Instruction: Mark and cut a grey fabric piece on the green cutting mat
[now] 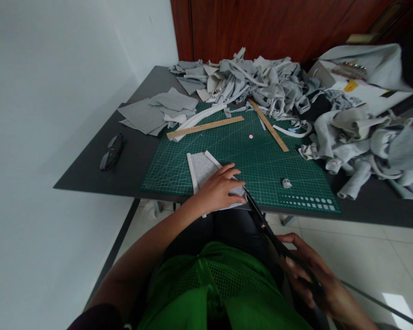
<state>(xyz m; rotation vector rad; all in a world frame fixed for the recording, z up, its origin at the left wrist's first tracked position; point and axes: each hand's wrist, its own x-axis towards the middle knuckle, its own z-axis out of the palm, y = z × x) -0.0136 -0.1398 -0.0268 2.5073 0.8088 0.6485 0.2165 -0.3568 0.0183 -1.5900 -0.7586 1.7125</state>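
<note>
The person's left hand (223,187) lies palm down with its fingers spread, pressed on a gray fabric piece (203,166) that reaches out from under it toward the far side and to the left, with a little more showing beneath the fingers at the near edge. The piece has pale folded bands along its left and right sides; it lies mostly on the green cutting mat (168,172), its near end at the table's front edge. To the right and nearer the body, the right hand (313,270) is closed around the handles of black scissors (264,225), whose blades point up and left to the fabric's right corner, just beside the left fingertips; whether they bite into the cloth is too small to tell. Right of the blades, a small crumpled scrap (287,183) sits on the mat. Beyond the fabric lie a pink disc (251,136) and two wooden rulers, the left ruler (206,128) resting across pale strips, the right ruler (270,126) slanting. Farther out on the dark table (86,176) are glasses (112,151) at left, flat gray pieces (142,114) behind them, a heap of scraps (261,82) at the back, and rolled gray cloth (354,178) at right, before a white box (375,103).
</note>
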